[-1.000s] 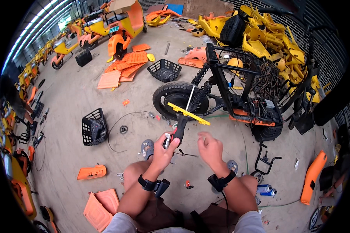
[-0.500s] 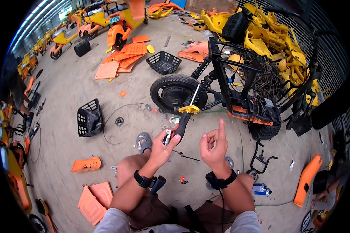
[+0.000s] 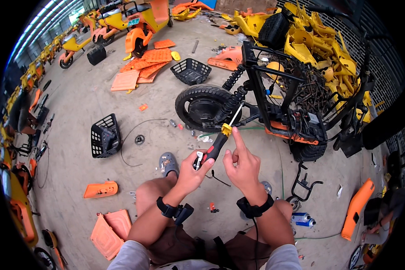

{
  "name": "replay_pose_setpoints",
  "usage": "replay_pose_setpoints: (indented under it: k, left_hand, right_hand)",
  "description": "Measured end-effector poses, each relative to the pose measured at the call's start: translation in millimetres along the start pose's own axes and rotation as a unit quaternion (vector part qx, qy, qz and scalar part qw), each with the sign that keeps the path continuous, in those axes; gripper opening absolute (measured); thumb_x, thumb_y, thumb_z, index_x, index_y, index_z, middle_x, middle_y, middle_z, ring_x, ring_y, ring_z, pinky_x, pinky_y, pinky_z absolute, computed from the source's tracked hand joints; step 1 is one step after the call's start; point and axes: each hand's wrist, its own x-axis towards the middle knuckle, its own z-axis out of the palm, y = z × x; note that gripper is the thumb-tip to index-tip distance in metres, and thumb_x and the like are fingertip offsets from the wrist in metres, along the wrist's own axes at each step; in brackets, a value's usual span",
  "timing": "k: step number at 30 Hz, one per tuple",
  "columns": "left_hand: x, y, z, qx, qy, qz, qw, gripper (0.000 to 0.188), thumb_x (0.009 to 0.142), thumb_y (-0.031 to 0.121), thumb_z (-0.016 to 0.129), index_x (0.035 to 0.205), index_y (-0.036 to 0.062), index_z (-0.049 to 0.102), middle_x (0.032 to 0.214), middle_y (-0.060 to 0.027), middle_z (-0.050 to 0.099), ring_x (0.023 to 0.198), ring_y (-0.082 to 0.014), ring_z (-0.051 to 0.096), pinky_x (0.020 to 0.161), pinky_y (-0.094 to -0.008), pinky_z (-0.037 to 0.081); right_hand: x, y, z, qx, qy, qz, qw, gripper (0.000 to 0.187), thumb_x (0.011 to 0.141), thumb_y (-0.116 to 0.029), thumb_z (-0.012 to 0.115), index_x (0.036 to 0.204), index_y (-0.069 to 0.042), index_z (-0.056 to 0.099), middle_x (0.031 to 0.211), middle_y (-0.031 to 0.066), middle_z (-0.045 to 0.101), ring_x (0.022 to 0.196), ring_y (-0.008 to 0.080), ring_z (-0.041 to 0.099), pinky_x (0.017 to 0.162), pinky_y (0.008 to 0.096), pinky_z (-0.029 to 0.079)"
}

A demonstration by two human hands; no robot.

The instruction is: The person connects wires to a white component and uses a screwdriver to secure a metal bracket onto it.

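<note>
My left hand (image 3: 194,174) is closed around the black and red handle of a screwdriver (image 3: 216,148). Its bare metal shaft slants up and to the right. A small yellow piece (image 3: 227,130) sits around the shaft at the top of the handle. A silvery metal item (image 3: 198,158) is also in the left hand; its kind is unclear. My right hand (image 3: 244,168) has its index finger stretched up against or very near the yellow piece, the other fingers curled with nothing visible in them. Beyond the tip stands a stripped scooter frame (image 3: 279,96) with its rear wheel (image 3: 202,109).
Black baskets (image 3: 191,71) (image 3: 106,136) lie on the floor, with orange panels (image 3: 110,234) nearby. Yellow body parts (image 3: 303,42) are heaped behind the frame. Spray cans (image 3: 303,219) and a black bracket (image 3: 305,183) lie at right. Another person's arm (image 3: 384,220) shows at the right edge.
The screwdriver has tilted further to the right, and the yellow piece on it has turned. My right index finger has come left to the yellow piece.
</note>
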Motion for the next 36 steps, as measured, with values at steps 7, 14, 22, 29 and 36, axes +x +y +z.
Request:
replay_pose_setpoints:
  k: [7, 14, 22, 29, 36]
  left_hand:
    - [-5, -7, -7, -0.027, 0.056, -0.057, 0.996, 0.030, 0.090, 0.021, 0.069, 0.109, -0.0008, 0.062, 0.075, 0.0034, 0.056, 0.064, -0.0050, 0.045, 0.057, -0.0226, 0.038]
    - [14, -14, -36, -0.071, 0.133, -0.001, 0.989, 0.036, 0.091, 0.026, 0.067, 0.113, -0.0028, 0.063, 0.080, 0.0022, 0.059, 0.069, -0.0045, 0.049, 0.062, -0.0213, 0.041]
    - [6, -13, -28, -0.083, 0.078, -0.019, 0.993, 0.041, 0.091, 0.029, 0.066, 0.115, -0.0035, 0.062, 0.083, 0.0003, 0.062, 0.073, -0.0056, 0.053, 0.065, -0.0211, 0.043]
    - [4, -7, -19, -0.058, 0.049, -0.022, 0.997, 0.044, 0.091, 0.032, 0.066, 0.118, -0.0023, 0.061, 0.084, -0.0030, 0.065, 0.072, -0.0056, 0.054, 0.062, -0.0208, 0.042]
    - [4, -8, -14, -0.060, 0.049, -0.017, 0.997, 0.038, 0.090, 0.026, 0.068, 0.115, -0.0021, 0.062, 0.079, 0.0029, 0.057, 0.070, -0.0034, 0.047, 0.062, -0.0200, 0.039]
  right_hand:
    - [-11, 9, 5, -0.132, -0.110, 0.038, 0.984, 0.036, 0.084, -0.025, 0.065, 0.116, -0.007, 0.067, 0.072, 0.0099, 0.064, 0.052, 0.0222, 0.060, 0.047, 0.0357, 0.046]
    - [-75, 47, 29, -0.186, -0.393, 0.108, 0.894, 0.033, 0.088, -0.035, 0.059, 0.082, -0.005, 0.072, 0.066, 0.0181, 0.064, 0.067, 0.0342, 0.066, 0.065, 0.0449, 0.051]
    - [-37, 22, 5, 0.035, 0.000, 0.140, 0.990, 0.011, 0.084, -0.012, 0.066, 0.092, -0.005, 0.066, 0.055, 0.0051, 0.050, 0.044, 0.0179, 0.047, 0.044, 0.0321, 0.038]
    - [-27, 17, -1, 0.097, 0.049, 0.100, 0.989, 0.057, 0.085, 0.001, 0.061, 0.139, -0.001, 0.042, 0.061, -0.0015, 0.045, 0.051, 0.0043, 0.038, 0.048, 0.0203, 0.032]
    - [-18, 10, -2, 0.094, 0.075, 0.067, 0.991, 0.067, 0.079, 0.002, 0.063, 0.141, 0.002, 0.040, 0.058, 0.0004, 0.050, 0.043, 0.0089, 0.044, 0.043, 0.0235, 0.038]
